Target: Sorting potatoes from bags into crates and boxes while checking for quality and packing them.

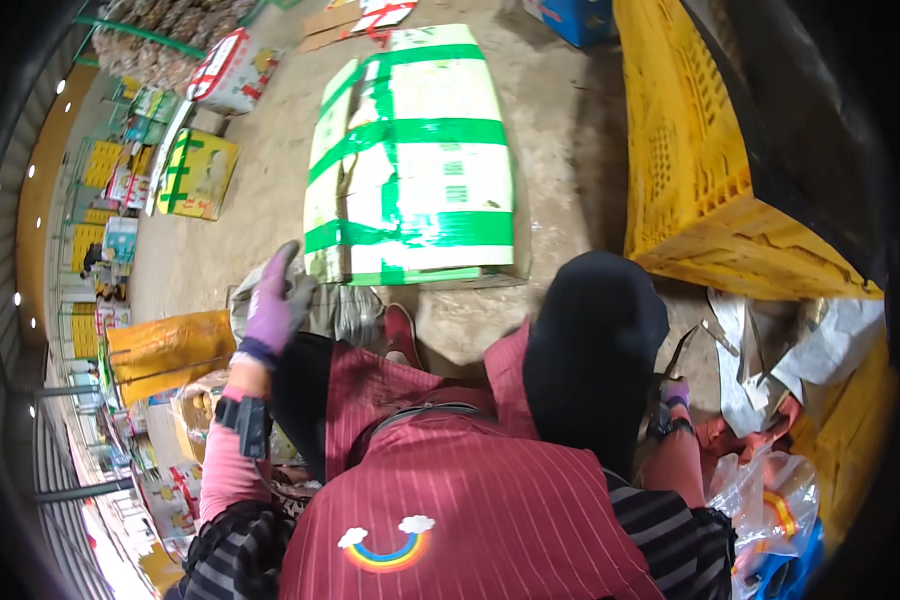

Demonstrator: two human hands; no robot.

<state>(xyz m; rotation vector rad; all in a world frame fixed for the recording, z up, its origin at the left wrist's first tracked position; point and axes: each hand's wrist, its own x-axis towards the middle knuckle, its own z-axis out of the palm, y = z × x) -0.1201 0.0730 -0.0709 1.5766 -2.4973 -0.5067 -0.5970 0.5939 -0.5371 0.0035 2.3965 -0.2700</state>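
Observation:
A large white box (450, 185) bound with bands of green tape stands on the floor in front of my knees. My left hand (270, 308), in a purple glove with dark fingertips, is raised beside the box's near left corner. Its fingers are stretched out and hold nothing. Beneath it lies a pale grey plastic sack (355, 312). My right hand (675, 393), also gloved, is low beyond my right knee and looks closed. A thin, dark, blade-like tool (681, 348) sticks up from it; the fingers are partly hidden.
Yellow plastic crates (680, 150) rise close on the right, with torn white wrapping (735, 360) and a clear plastic bag (770, 500) below. An orange-yellow wrapped bundle (170, 352) lies at left. Farther off stand a yellow carton (198, 175) and a blue crate (575, 20).

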